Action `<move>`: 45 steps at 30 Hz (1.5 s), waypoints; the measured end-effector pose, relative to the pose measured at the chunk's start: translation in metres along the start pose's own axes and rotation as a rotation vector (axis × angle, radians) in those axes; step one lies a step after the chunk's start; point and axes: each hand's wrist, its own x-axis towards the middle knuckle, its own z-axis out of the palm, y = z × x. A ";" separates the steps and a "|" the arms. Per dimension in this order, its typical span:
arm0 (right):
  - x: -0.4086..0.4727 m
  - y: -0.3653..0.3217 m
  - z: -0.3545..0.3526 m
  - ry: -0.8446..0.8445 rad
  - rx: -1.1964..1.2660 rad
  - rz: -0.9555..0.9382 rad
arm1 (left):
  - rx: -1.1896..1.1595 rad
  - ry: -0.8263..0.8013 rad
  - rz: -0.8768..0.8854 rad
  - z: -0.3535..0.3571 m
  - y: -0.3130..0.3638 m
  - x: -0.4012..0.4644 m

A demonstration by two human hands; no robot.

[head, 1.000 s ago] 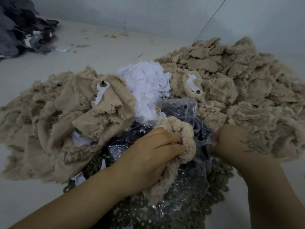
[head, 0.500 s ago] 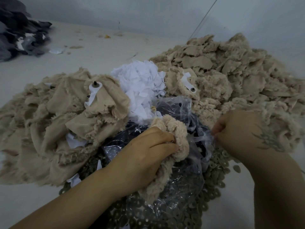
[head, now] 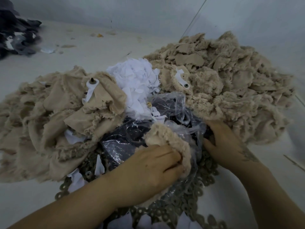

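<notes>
Fleece scrap (head: 166, 138): beige, shaggy pile, frayed edge, bunched on top of clear plastic bag (head: 175, 103). Left hand (head: 148, 169): fingers curled, pinching scrap's lower edge. Right hand (head: 226, 142) at bag's right side; fingertips buried, grip unclear.

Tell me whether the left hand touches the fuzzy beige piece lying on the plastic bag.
Touching. The head view shows the left hand gripping the fuzzy beige piece, fingers curled into its edge.
</notes>
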 end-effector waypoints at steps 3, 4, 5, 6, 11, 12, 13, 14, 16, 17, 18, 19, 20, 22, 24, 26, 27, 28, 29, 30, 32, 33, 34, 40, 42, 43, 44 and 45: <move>-0.016 0.004 0.010 0.019 0.092 -0.013 | 0.054 -0.109 -0.053 0.010 -0.009 -0.002; -0.020 0.004 0.012 0.028 0.097 -0.002 | 0.049 -0.122 -0.084 0.011 -0.015 -0.002; -0.024 0.004 0.016 0.028 0.081 0.014 | 0.042 -0.120 -0.115 0.013 -0.022 -0.002; -0.026 0.003 0.019 0.032 0.039 0.041 | 0.041 -0.113 -0.135 0.013 -0.027 0.000; -0.021 -0.007 0.019 0.130 0.012 0.135 | 0.061 -0.090 -0.202 0.017 -0.044 0.012; -0.017 -0.010 0.018 0.175 0.022 0.130 | 0.066 -0.090 -0.209 0.018 -0.045 0.012; -0.013 -0.012 0.018 0.201 0.014 0.117 | 0.070 -0.085 -0.223 0.019 -0.047 0.013; -0.008 -0.015 0.018 0.201 -0.007 0.099 | 0.067 -0.084 -0.234 0.020 -0.049 0.014; 0.003 -0.022 0.019 0.184 -0.041 0.057 | 0.078 -0.060 -0.241 0.022 -0.054 0.017; 0.009 -0.025 0.021 0.193 -0.032 0.026 | 0.088 -0.046 -0.242 0.023 -0.057 0.019; 0.015 -0.027 0.022 0.206 -0.008 -0.009 | 0.093 -0.029 -0.245 0.024 -0.060 0.021; 0.021 -0.028 0.022 0.222 0.021 -0.047 | 0.091 -0.020 -0.254 0.024 -0.063 0.023; 0.028 -0.028 0.023 0.240 0.044 -0.093 | 0.087 -0.012 -0.259 0.026 -0.066 0.025; 0.044 -0.028 0.024 0.246 0.074 -0.185 | 0.071 -0.011 -0.278 0.030 -0.073 0.027; 0.061 -0.026 0.023 0.185 0.087 -0.187 | 0.056 -0.022 -0.305 0.032 -0.080 0.031; 0.075 -0.024 0.022 0.161 0.140 -0.119 | 0.050 -0.017 -0.322 0.034 -0.086 0.036; 0.077 -0.021 0.020 0.204 0.189 -0.092 | 0.047 -0.016 -0.334 0.035 -0.089 0.038; 0.075 -0.018 0.017 0.280 0.220 -0.078 | 0.043 -0.019 -0.343 0.036 -0.090 0.040; 0.069 -0.014 0.014 0.365 0.214 -0.079 | 0.033 -0.028 -0.357 0.035 -0.090 0.040; 0.060 -0.007 0.011 0.435 0.187 -0.085 | 0.014 -0.032 -0.370 0.034 -0.088 0.040; 0.034 0.003 0.006 0.482 0.146 -0.091 | -0.043 0.005 -0.391 0.030 -0.083 0.037; 0.022 0.010 0.007 0.458 0.151 -0.093 | -0.068 0.054 -0.393 0.028 -0.079 0.035; 0.010 0.015 0.009 0.397 0.167 -0.088 | -0.081 0.117 -0.388 0.025 -0.075 0.033; -0.043 0.006 0.029 0.053 0.124 -0.013 | -0.086 0.289 -0.306 0.010 -0.033 0.013; -0.049 -0.002 0.031 0.054 0.133 0.022 | -0.076 0.278 -0.285 0.009 -0.025 0.003; -0.052 -0.006 0.033 0.051 0.113 0.008 | -0.064 0.272 -0.287 0.008 -0.024 -0.003; -0.055 -0.009 0.035 0.053 0.080 -0.017 | -0.051 0.271 -0.290 0.008 -0.023 -0.009; -0.058 -0.012 0.037 0.062 0.059 -0.038 | -0.041 0.274 -0.290 0.009 -0.023 -0.015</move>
